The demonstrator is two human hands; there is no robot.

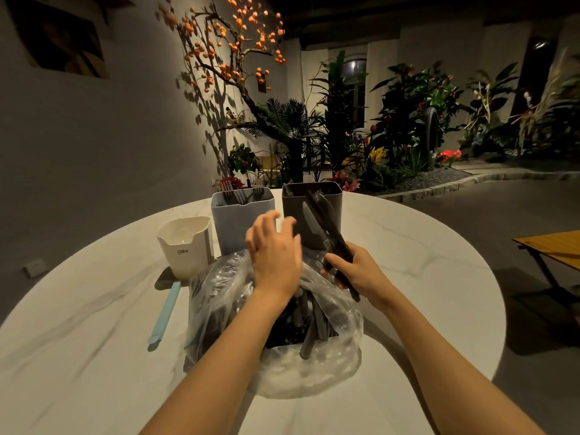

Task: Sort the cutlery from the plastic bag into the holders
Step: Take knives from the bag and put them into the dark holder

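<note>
Cutlery bag (282,365): nearest me on the white surface (408,246), full of dark cutlery.
Left hand (276,249): I see it over the bag, fingers spread, holding nothing.
Right hand (357,271): gripping a bundle of dark knives (329,227).
Holders: cream (185,246), blue with forks (241,215), dark grey (314,208), behind the bag.

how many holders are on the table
3, standing behind the bag: white holder at left, blue holder with forks in the middle, dark holder at right. None seems hidden.
</note>
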